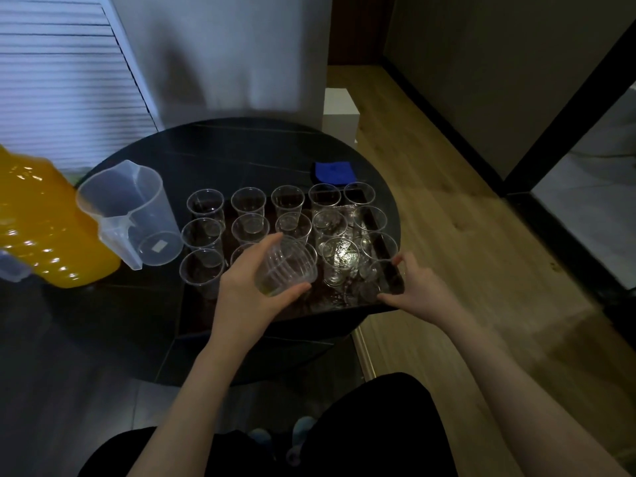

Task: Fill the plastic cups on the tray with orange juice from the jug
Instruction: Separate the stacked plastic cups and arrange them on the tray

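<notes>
A dark tray (192, 318) on the round black table (241, 142) carries several clear plastic cups in rows, all without juice. My left hand (251, 287) holds a short stack of clear cups (287, 266), tilted, just above the tray's front row. My right hand (418, 292) grips the tray's front right corner, thumb and fingers curled around a clear cup (373, 280) there. An empty clear plastic jug (130, 211) stands left of the tray. A large bottle of orange juice (44, 222) stands at the far left, partly out of frame.
A folded blue cloth (334, 173) lies at the back right of the table. A white box (340, 113) stands on the wooden floor behind the table. A wall with slatted panels is close behind on the left. My knees are below the table's front edge.
</notes>
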